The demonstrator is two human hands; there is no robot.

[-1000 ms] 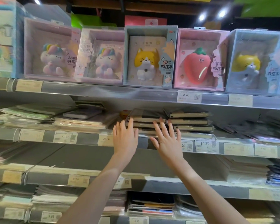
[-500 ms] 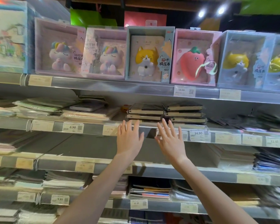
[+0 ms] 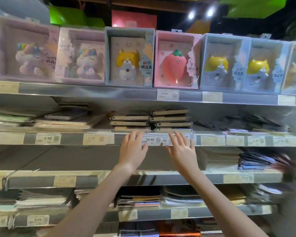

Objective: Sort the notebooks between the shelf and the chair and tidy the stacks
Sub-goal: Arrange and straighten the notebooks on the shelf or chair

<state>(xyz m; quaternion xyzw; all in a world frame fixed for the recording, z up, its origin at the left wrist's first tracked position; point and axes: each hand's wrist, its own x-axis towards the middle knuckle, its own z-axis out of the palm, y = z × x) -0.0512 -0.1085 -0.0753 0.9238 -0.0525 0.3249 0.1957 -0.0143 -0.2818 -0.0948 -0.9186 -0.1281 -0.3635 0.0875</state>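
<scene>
A tall shelf unit point(image 3: 92, 98) fills the view, with several tiers edged by price strips. On the top tier stands a row of clear-fronted boxes point(image 3: 129, 57): two hold pastel unicorn toys, three hold yellow-and-grey cat toys, one pink box holds a red strawberry toy, and the box at the far right is cut off. The tier below carries flat stacks of notebooks: pale ones at the left, dark blurred ones at the right, and in the middle two neat stacks of dark-covered notebooks point(image 3: 150, 119) side by side, just behind the price strip point(image 3: 154, 140). Lower tiers hold more stacks, blurred.

Both arms reach up from the bottom edge. The left hand point(image 3: 132, 151) is spread, fingers straight and apart, empty, its fingertips over the price strip below the left dark stack. The right hand point(image 3: 182, 150) is likewise spread and empty, its fingertips at the strip beneath the right stack. Whether either touches the strip cannot be told.
</scene>
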